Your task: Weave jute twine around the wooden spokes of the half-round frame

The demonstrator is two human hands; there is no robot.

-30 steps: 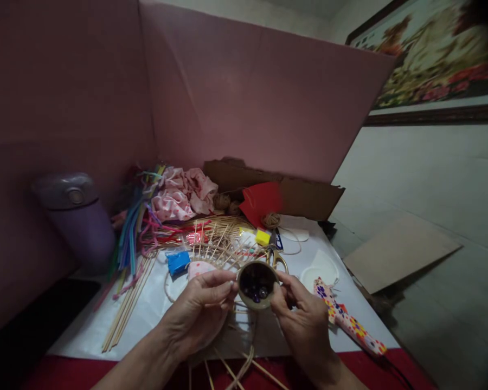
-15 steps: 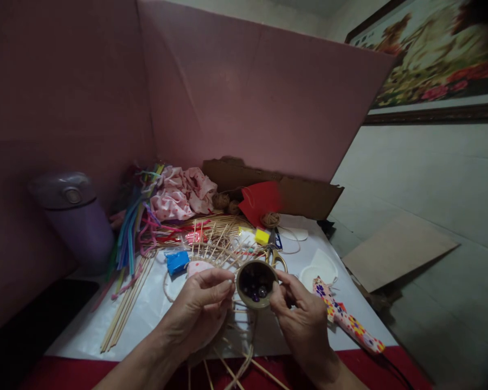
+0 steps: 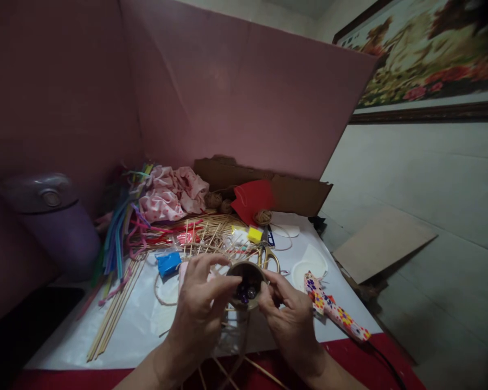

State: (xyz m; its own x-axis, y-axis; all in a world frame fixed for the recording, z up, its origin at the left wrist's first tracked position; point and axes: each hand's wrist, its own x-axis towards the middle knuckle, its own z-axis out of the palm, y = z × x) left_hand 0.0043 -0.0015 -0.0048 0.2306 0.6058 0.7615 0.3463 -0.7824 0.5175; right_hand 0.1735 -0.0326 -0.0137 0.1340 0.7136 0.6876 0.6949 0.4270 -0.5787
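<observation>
Since half a second ago, the left hand has opened out from a pinch beside the cup, and its thumb now reaches across the cup's mouth. Its thumb and forefinger stand apart at the left rim; whether they touch that rim, I cannot tell. One right hand clamps the other side of the cup. That single cup is held up over the near middle of the white sheet, its mouth tipped toward the viewer. Several dark beads lie inside, too dim to count.

Beyond the hands are one blue packet, one yellow block and one pair of scissors with gold handles. Farther back lie one red sheet, one pale ball of twine at its lower edge, and two brown balls to its left, near one heap of pink cloth.

On the right is one flowered glue gun; on the left, one purple bottle and a bunch of thin sticks, overlapping too much to count.
</observation>
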